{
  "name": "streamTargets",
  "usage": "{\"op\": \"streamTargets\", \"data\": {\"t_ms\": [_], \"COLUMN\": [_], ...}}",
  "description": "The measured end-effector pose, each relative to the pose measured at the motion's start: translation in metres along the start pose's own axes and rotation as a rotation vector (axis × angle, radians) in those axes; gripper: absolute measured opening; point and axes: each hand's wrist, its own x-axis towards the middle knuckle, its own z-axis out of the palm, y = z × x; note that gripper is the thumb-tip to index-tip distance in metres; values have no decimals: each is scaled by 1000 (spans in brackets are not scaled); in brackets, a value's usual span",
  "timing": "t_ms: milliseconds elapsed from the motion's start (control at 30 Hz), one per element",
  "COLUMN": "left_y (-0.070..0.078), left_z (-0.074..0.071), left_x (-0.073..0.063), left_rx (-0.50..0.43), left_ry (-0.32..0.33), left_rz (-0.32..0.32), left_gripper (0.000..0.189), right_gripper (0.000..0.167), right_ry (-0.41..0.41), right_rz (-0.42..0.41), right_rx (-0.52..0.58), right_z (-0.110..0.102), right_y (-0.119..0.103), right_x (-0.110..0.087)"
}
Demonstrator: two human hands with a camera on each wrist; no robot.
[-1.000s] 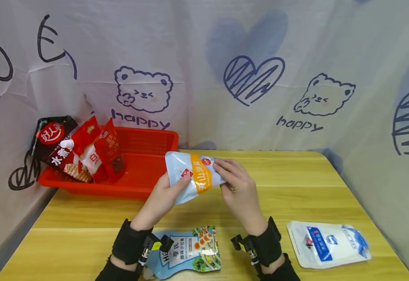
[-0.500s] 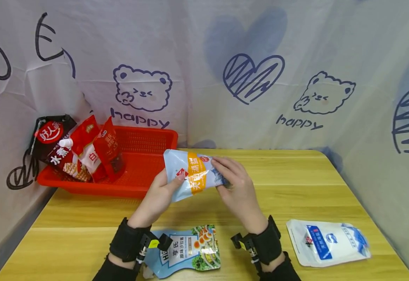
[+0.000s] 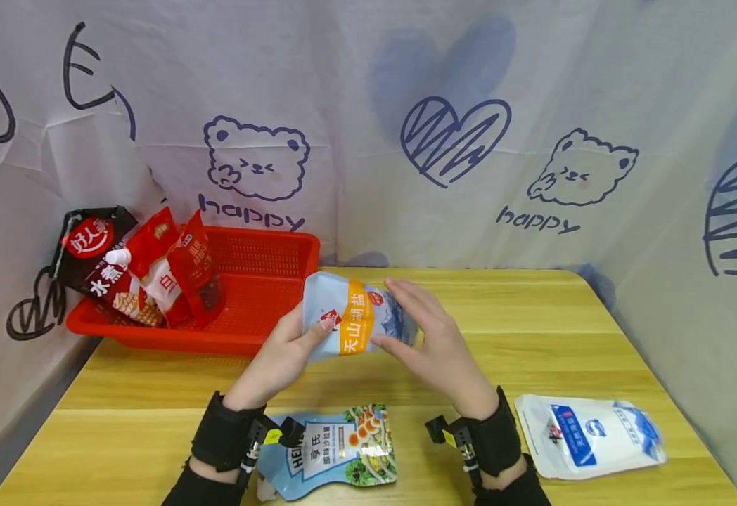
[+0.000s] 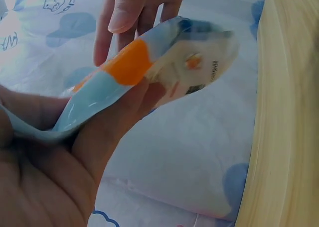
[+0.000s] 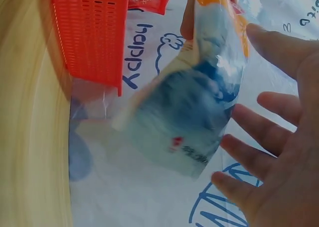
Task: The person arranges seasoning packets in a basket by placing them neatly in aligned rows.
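Observation:
A light-blue bag of lake salt (image 3: 354,320) with an orange band is held up over the table. My left hand (image 3: 280,355) grips its left end, thumb on the printed front. Beside the other end is my right hand (image 3: 438,344), fingers stretched out and spread. In the right wrist view those fingertips (image 5: 232,142) lie right at the edge of the bag's blue end (image 5: 189,105), not curled round it. The left wrist view shows the bag (image 4: 92,100) bent between my left thumb and fingers, its pale printed back partly visible.
A red plastic basket (image 3: 178,343) at the back left holds several red and black food packets (image 3: 200,270). On the table (image 3: 508,306) lie a salad dressing pouch (image 3: 327,450) in front of me and a white-and-blue bag (image 3: 596,436) at the right. A printed curtain (image 3: 356,140) hangs behind.
My right hand has loosened from the bag's right end and its fingers have spread. The bag shifts slightly left, then back right, with its printed front turned a little, still in my left hand.

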Motion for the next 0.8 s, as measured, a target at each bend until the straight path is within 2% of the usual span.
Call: {"op": "streamTargets", "data": {"t_ms": [167, 300, 567, 800], "left_y": [-1, -2, -4, -5], "left_z": [1, 2, 2, 3], "left_x": [1, 1, 1, 3], "left_rx": [54, 84, 143, 147], "left_ry": [-98, -140, -148, -129], "left_rz": [17, 13, 54, 53], "left_gripper": [40, 39, 40, 38], "right_gripper": [73, 66, 50, 34], "right_ry": [-74, -115, -112, -73], "right_rz": [21, 18, 16, -2], "right_rx": [-13, 15, 28, 36], "right_z": [0, 1, 3, 5], "right_y": [3, 4, 5, 4], "right_x": [0, 0, -2, -2]}}
